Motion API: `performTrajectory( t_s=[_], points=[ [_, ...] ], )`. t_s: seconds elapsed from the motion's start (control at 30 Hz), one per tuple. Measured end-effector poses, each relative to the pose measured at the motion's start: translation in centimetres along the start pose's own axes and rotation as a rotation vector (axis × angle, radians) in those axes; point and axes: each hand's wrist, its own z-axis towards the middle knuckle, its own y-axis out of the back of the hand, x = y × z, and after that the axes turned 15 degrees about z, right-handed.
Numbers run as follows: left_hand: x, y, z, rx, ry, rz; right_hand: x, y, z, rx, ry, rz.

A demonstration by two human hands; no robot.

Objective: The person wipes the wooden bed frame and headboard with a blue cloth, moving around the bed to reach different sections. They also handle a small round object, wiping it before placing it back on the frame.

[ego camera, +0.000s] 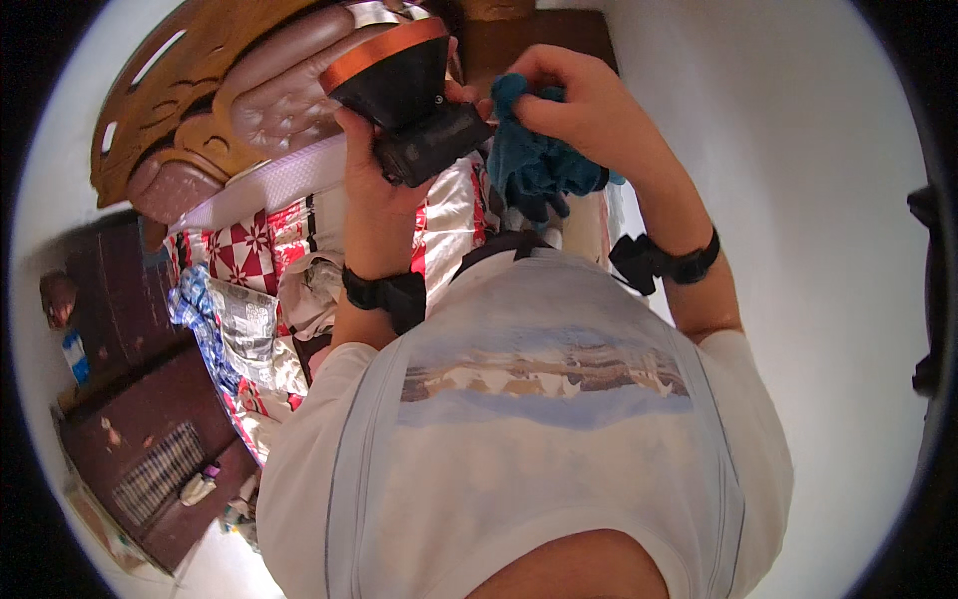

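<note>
My left hand is closed around a black lamp with an orange rim, its wide round end tilted up to the left and its boxy part to the lower right. Fingers show behind the lamp near its right side. A crumpled teal cloth hangs from my right hand, pinched between thumb and fingers. The top of the cloth is close beside the lamp's boxy part; whether they touch, I cannot tell. Both wrists wear black bands.
A bed with a red and white patchwork cover and a carved wooden headboard with padded panels lies to the left. Clothes are heaped on it. Dark cabinets stand further left. A pale wall rises close on the right.
</note>
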Motion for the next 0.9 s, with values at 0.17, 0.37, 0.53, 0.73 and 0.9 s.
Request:
performTrajectory(
  t_s=[0.17, 0.37, 0.53, 0.73, 0.9],
  points=[
    [-1.6, 1.2, -0.4, -0.022, -0.131, -0.204, 1.0, -1.1, 0.3, -0.062, 0.052, 0.293],
    [-3.5, 2.3, -2.4, -0.110, -0.306, -0.257, 2.0, -3.7, 1.6, -0.019, 0.047, 0.545],
    [-4.0, 2.7, -5.1, -0.258, -0.382, -0.299, 2.2, -7.0, 2.3, 0.062, 0.012, 0.642],
    [-4.0, 2.9, -7.9, -0.338, -0.428, -0.316, 3.8, -10.1, 2.3, 0.174, 0.140, 0.560],
    [-3.2, 1.8, -9.4, -0.633, -0.489, -0.066, 5.3, -13.1, 1.9, 0.177, 0.573, -0.023]
  ],
)
